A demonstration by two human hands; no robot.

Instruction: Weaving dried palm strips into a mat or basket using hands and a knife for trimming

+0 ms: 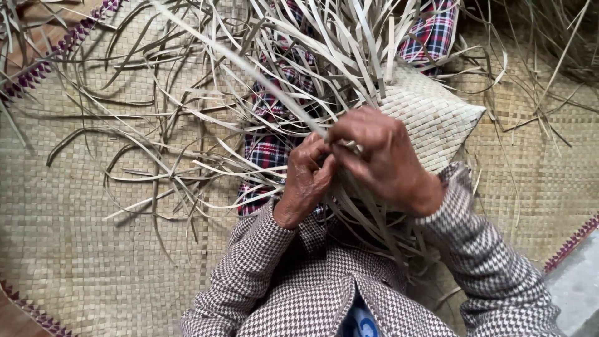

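**Dry leaf strips pinched at the edge of a half-woven piece**

Where the two hands meet above the lap, a single pale strip is gripped between them, and its free length is seen running up and away toward the far left corner of the floor mat. The left hand is closed, with the fingers curled around the strip and a few neighbouring strands; the right hand is laid over it, thumb and forefinger pressed together on the same strip, so that both hands are clamped on it, touching one another.

Just beyond the right hand, the woven piece is held against the lap, its finished corner pointing toward the right edge of the mat. From its open edge a fan of loose strips is spread over the checked cloth on the legs and across the mat's middle.

The material is judged to be very light, thin and springy: the strips bend in long curves without breaking, yet they look dry, so a sharp fold could crack or split them lengthwise. Their flat faces appear smooth and may slip under a loose grip. A hold is best taken close to the woven edge, flat between thumb and finger, where the strip is supported by its neighbours; a grip far out would only let it flex. The woven part is stiffer and can be steadied by its corner.
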